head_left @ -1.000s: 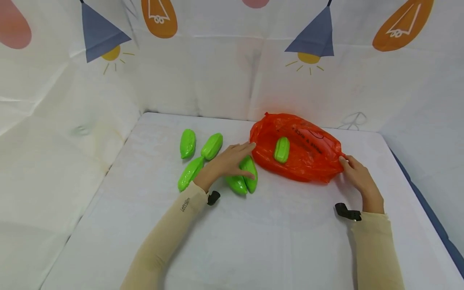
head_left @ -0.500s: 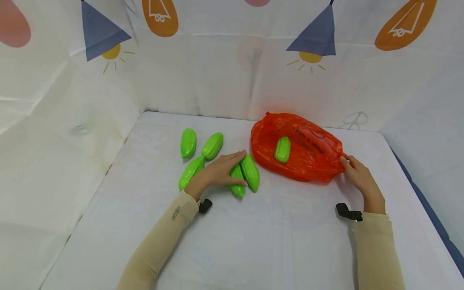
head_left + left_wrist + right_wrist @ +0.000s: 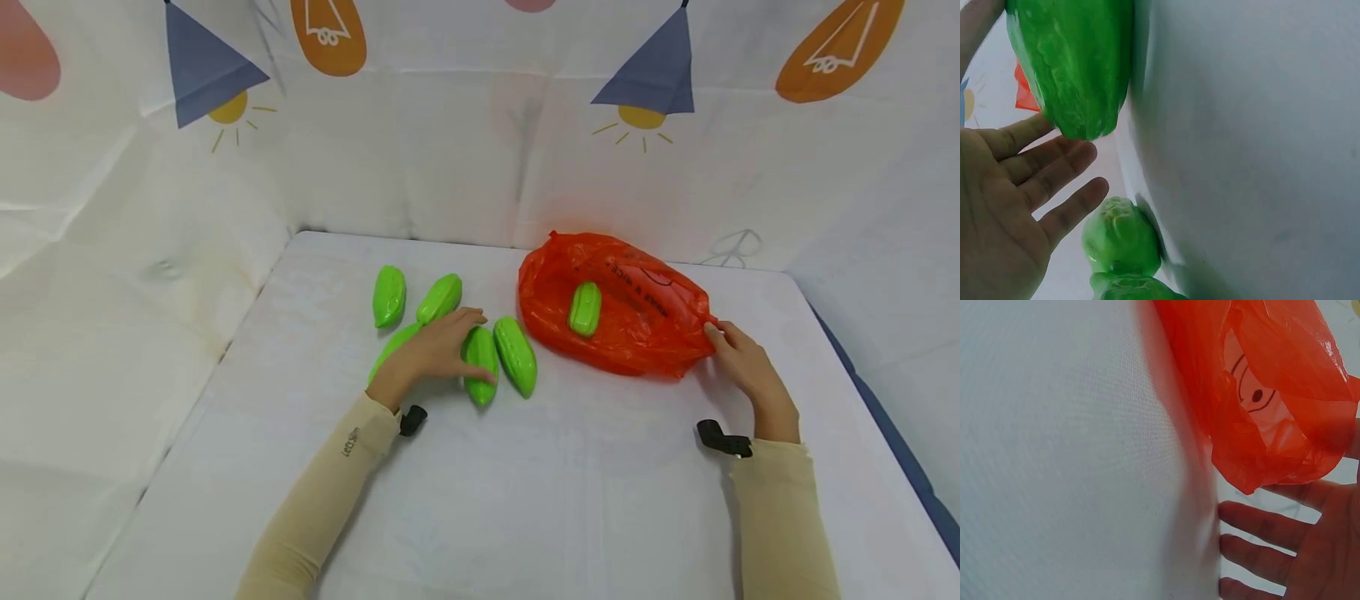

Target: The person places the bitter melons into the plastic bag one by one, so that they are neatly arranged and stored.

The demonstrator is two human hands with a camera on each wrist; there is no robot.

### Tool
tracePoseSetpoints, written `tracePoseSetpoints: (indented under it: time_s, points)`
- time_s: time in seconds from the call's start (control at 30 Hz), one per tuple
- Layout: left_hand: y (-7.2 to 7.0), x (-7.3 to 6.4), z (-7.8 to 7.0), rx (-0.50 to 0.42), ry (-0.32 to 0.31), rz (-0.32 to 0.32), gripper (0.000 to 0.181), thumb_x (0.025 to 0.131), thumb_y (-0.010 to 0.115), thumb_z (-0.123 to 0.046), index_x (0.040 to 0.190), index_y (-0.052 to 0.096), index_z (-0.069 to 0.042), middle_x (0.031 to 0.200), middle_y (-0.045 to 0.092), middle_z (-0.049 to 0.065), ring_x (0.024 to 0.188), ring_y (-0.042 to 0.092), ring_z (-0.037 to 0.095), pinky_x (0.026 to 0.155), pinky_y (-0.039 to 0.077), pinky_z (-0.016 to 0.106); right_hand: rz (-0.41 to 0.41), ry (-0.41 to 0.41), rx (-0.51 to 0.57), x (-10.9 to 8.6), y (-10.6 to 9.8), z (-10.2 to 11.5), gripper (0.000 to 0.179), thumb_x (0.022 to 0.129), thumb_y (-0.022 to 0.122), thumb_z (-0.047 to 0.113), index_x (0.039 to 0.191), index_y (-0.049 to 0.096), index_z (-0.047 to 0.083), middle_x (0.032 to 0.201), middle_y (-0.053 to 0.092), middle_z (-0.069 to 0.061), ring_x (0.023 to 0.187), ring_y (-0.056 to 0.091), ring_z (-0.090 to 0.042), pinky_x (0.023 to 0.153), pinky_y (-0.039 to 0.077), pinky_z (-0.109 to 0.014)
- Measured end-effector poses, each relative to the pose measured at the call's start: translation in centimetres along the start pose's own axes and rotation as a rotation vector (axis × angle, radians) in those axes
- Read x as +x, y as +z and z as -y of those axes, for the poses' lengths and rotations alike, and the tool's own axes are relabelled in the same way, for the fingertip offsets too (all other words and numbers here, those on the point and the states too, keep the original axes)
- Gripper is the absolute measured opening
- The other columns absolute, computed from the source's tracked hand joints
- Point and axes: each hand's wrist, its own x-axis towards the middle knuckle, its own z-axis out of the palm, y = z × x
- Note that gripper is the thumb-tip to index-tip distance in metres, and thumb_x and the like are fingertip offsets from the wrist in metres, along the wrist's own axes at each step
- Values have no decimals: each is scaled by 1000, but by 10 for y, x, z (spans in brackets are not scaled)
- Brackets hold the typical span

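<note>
So on the far left of the bench (image 3: 525,500) there's a shiny left-end green piece (image 3: 389,297) lying by itself, with a second green piece (image 3: 394,343) nearer the person, partly hidden by the left hand (image 3: 431,346), and a third green piece (image 3: 440,299) just beyond that. The left hand is where the action is: my read is the step is getting a grip on the fourth green piece (image 3: 482,367), which lies on the bench between thumb and fingers. The hand comes in from the near left over the second piece, thumb on the near side, the other fingers reaching past the far end, pretty straight and slightly spread in the left wrist view. Can't really tell if anything touches, but it isn't gripping. I'd say the next move calls for thumb and fingers to close around it, without nudging the fifth green piece (image 3: 515,357) just to its right. Then comes the red plastic bag (image 3: 637,333), spread out on its side, with the last green piece (image 3: 584,309) at its left part; in or on it, hard to say. At the right end the right hand (image 3: 750,367) pinches the bag's edge between thumb and index finger, other fingers loosely extended, forearm pointing straight away from the person.
</note>
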Motion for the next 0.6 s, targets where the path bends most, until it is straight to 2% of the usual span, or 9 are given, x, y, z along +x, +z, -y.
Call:
tracePoseSetpoints:
  time_s: [0.2, 0.37, 0.5, 0.6]
  points:
    - [2, 2, 0, 39, 37, -28, 92, 75, 73, -66, 144, 47, -11, 151, 39, 9, 139, 39, 28, 114, 38, 42, -18, -19, -15, 0, -1, -1, 84, 100, 17, 61, 154, 13, -2, 153, 21, -36, 134, 23, -59, 100, 28, -77]
    - [1, 3, -3, 36, 67, -39, 85, 78, 74, -60, 142, 50, -10, 139, 48, 6, 133, 41, 26, 114, 37, 40, -17, -20, -11, 0, -1, -1, 83, 101, 17, 61, 155, 12, -2, 153, 20, -36, 136, 21, -59, 101, 27, -78]
    - [0, 2, -3, 10, 72, -12, 82, 79, 75, -56, 141, 51, -9, 143, 49, 7, 138, 40, 28, 120, 29, 42, -14, -19, -9, 0, 0, -1, 83, 100, 18, 61, 155, 11, -2, 153, 19, -36, 136, 21, -59, 100, 27, -78]
    - [-3, 0, -3, 7, 59, 33, 93, 75, 76, -60, 147, 45, -10, 151, 43, 5, 144, 34, 28, 121, 26, 43, -11, -18, -9, 1, 0, -2, 84, 100, 18, 62, 155, 11, -2, 153, 19, -36, 136, 21, -59, 100, 27, -78]
